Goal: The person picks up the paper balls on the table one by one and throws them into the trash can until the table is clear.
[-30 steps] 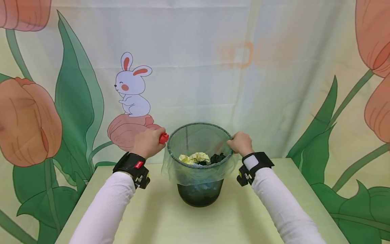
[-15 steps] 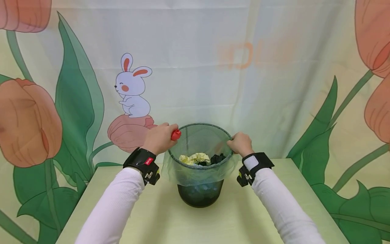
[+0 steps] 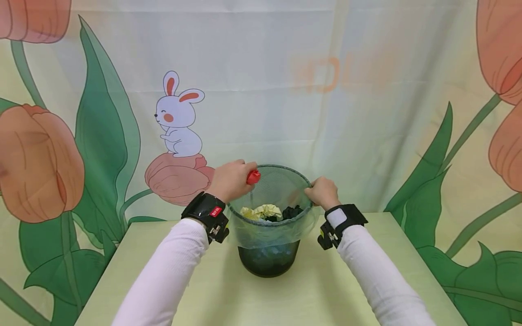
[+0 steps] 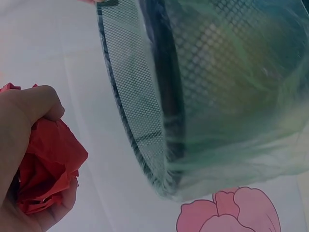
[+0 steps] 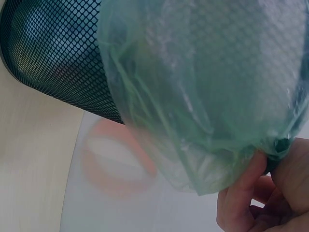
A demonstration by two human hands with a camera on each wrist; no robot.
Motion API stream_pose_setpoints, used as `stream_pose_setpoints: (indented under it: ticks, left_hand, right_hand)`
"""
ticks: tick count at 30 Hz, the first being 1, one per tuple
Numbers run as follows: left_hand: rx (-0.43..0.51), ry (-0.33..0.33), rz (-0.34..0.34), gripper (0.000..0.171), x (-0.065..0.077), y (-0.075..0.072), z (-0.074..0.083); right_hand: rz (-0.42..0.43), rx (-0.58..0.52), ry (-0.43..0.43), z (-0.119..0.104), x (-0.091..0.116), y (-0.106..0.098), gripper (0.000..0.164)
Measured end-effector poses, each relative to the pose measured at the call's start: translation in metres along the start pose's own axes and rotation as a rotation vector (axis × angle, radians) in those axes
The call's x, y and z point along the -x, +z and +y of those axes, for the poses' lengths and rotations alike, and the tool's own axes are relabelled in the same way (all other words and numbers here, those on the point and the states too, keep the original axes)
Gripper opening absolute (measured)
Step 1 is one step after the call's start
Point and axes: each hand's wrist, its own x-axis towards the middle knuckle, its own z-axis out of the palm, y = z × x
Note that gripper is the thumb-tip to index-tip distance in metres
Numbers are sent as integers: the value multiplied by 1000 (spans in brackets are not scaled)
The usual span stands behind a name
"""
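Observation:
A black mesh trash bin stands upright on the table. Its translucent green liner bag is folded outward over the rim. My left hand grips a crumpled red paper ball above the bin's left rim. In the left wrist view, the ball is apart from the rim, with fingers curled round it. My right hand pinches the right side of the rim through the liner; the right wrist view shows thumb and fingers on the bag there. Inside lie crumpled yellow paper and something black and crumpled.
The bin stands toward the back of a pale table. Behind it hangs a cloth backdrop printed with tulips and a white rabbit. Each wrist wears a black strapped camera mount.
My left hand has moved rightward and slightly up with the red paper ball, from left of the bin to over its rim. The right hand and bin stay in place.

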Motion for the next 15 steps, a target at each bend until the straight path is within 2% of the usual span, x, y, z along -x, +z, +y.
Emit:
stream_pose_setpoints:
  ticks: [15]
  left_hand:
    - [37,75,-67,31,-3,11,18]
  right_hand:
    - [2,10,3,0,1,0,47]
